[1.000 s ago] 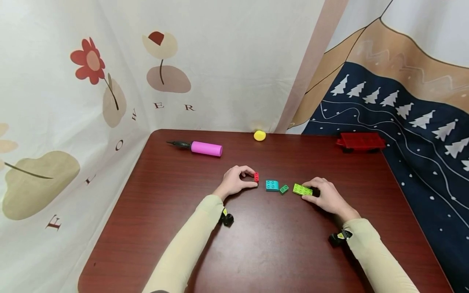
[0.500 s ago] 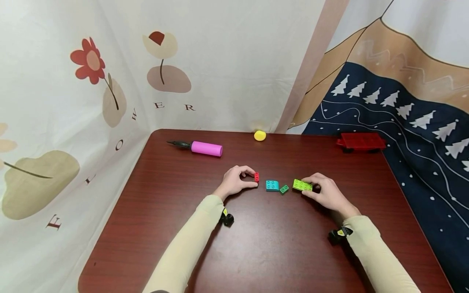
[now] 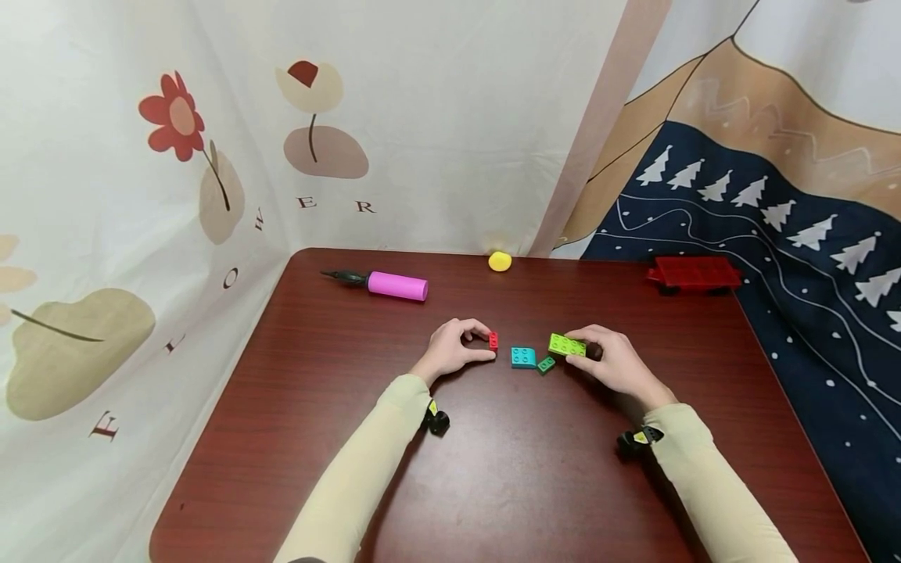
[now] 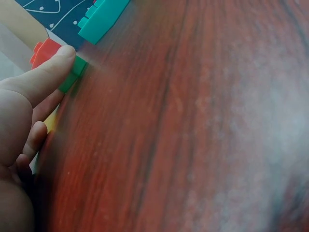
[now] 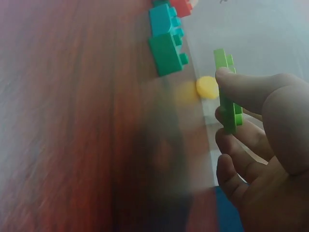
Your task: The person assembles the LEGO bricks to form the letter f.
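My left hand [image 3: 449,346] pinches a small red toy brick [image 3: 493,339] between thumb and finger. In the left wrist view, a green brick [image 4: 73,76] sits directly under that red one. To its right on the table lie a turquoise brick [image 3: 523,357] and a small dark green brick [image 3: 545,364], close together, the green one turned at an angle. Held between thumb and fingers of my right hand [image 3: 618,363] is a longer lime green brick [image 3: 566,345]. The right wrist view shows this lime brick raised off the tabletop, its studs facing the palm side.
A purple pump [image 3: 397,285] with a black nozzle lies at the back left of the brown table [image 3: 507,469]. A yellow round object [image 3: 500,261] stands at the back edge. Near the back right corner is a red toy wagon [image 3: 695,273]. Printed curtains hang behind.
My right hand has lifted the lime green brick and carried it left, close to the dark green brick. The left hand keeps its place with the red brick.
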Tool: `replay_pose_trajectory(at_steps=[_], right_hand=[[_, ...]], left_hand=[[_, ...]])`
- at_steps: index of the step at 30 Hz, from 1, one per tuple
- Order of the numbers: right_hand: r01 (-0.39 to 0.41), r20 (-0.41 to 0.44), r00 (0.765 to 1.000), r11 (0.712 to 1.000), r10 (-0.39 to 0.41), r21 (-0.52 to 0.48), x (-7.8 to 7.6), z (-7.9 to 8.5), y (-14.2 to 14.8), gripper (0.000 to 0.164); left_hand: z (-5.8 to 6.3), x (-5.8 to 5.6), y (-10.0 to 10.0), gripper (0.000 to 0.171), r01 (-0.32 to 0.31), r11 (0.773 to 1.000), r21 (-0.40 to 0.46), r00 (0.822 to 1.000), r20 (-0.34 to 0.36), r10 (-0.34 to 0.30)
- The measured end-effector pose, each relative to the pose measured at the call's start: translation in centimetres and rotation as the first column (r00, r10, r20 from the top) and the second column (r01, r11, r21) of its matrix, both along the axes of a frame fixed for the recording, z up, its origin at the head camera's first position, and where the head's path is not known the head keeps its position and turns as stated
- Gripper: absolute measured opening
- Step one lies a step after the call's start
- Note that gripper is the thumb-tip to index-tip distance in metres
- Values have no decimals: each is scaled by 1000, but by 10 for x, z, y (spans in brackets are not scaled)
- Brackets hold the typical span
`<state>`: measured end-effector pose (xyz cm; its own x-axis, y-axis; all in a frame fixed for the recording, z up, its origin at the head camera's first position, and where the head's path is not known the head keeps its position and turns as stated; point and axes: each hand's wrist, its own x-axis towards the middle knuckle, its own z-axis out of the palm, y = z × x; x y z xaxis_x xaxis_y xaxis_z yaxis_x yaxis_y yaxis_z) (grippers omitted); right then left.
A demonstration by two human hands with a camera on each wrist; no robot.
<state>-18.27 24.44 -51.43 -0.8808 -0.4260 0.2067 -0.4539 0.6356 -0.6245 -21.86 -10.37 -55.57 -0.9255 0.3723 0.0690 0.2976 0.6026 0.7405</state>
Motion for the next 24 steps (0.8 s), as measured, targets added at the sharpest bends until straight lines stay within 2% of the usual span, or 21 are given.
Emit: replay_pose_trajectory(at_steps=[5, 12, 24], right_hand=[[-15, 14, 1000, 1000, 15, -16, -5, 3, -12, 38], [-74, 1, 997, 992, 74, -100, -11, 5, -30, 36], [-109, 56, 991, 985, 117, -134, -20, 4, -58, 36]], left_hand=[[1, 0, 0, 36, 4, 1000, 1, 1000, -1, -4], [1, 0, 0, 37, -4, 1000, -8, 1000, 1, 4], [0, 0, 1, 35, -5, 1000, -3, 1000, 1, 5]])
